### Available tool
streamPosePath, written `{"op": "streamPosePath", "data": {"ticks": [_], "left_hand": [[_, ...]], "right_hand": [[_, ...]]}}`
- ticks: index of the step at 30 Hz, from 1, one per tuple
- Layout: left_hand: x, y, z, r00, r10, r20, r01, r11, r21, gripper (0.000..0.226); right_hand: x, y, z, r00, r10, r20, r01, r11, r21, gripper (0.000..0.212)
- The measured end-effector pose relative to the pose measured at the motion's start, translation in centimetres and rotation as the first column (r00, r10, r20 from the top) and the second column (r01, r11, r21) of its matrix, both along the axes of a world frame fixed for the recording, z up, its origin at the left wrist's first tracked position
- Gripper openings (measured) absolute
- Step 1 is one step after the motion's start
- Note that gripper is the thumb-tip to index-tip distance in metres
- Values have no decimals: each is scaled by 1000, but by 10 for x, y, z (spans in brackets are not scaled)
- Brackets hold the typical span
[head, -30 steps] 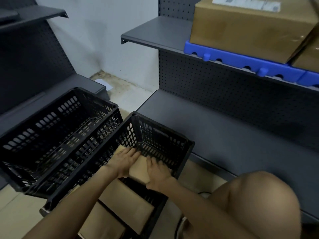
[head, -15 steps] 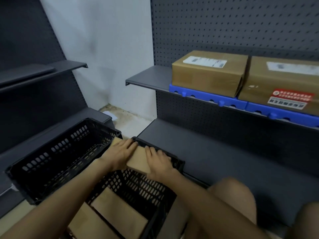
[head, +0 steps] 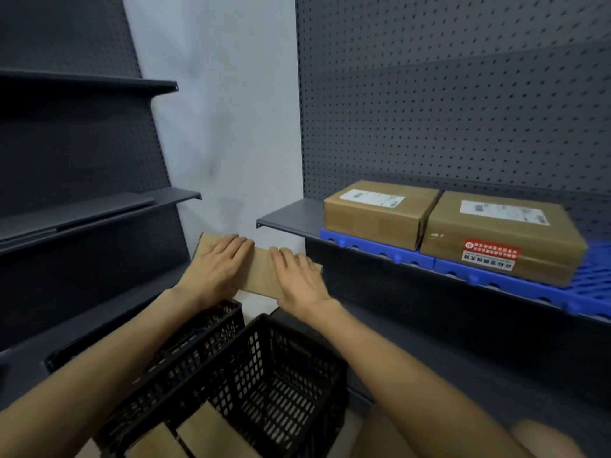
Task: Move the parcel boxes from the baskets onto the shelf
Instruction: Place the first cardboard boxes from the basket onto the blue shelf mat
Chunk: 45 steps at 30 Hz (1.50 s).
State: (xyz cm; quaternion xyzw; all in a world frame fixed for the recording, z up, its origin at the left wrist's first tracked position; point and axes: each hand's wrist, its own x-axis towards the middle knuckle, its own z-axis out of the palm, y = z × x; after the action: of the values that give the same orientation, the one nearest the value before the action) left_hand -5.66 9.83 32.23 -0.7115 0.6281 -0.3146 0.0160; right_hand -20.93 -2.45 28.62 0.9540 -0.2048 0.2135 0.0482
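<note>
The left hand (head: 222, 263) and right hand (head: 299, 279) grip a flat cardboard parcel (head: 261, 271) between them. It is held above two black baskets (head: 271, 375), near the shelf (head: 291, 217).

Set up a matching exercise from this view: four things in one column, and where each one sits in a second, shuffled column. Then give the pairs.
Things
1. small flat cardboard parcel box
2. brown cardboard box with a red warning sticker
3. blue plastic grid mat
4. black plastic mesh basket

Places
A. lying under the boxes on the shelf
B. low down, below the raised hands
C. held in both hands, above the baskets
D. on the grey metal shelf, right of another brown box

Pairs: 1-C, 2-D, 3-A, 4-B
</note>
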Motion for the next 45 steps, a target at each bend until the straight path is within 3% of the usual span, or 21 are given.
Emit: {"op": "streamPosePath", "data": {"ticks": [6, 12, 21, 32, 45], "left_hand": [[-17, 13, 70, 995, 68, 76, -59, 991, -120, 100], [-36, 14, 126, 988, 43, 145, -10, 975, -224, 96], [-84, -32, 174, 987, -59, 151, 104, 943, -315, 102], [-189, -162, 159, 932, -330, 149, 359, 893, -270, 93], [-361, -287, 116, 761, -632, 143, 648, 734, -205, 95]], "right_hand": [[-9, 1, 68, 990, 39, 139, -24, 994, -107, 97], [-26, -6, 127, 969, 72, 236, -15, 972, -235, 94], [-89, -41, 187, 954, -81, 290, 197, 897, -395, 97], [-238, -122, 175, 887, -390, 247, 461, 779, -426, 95], [-428, -175, 129, 710, -680, 183, 686, 609, -399, 95]]}}
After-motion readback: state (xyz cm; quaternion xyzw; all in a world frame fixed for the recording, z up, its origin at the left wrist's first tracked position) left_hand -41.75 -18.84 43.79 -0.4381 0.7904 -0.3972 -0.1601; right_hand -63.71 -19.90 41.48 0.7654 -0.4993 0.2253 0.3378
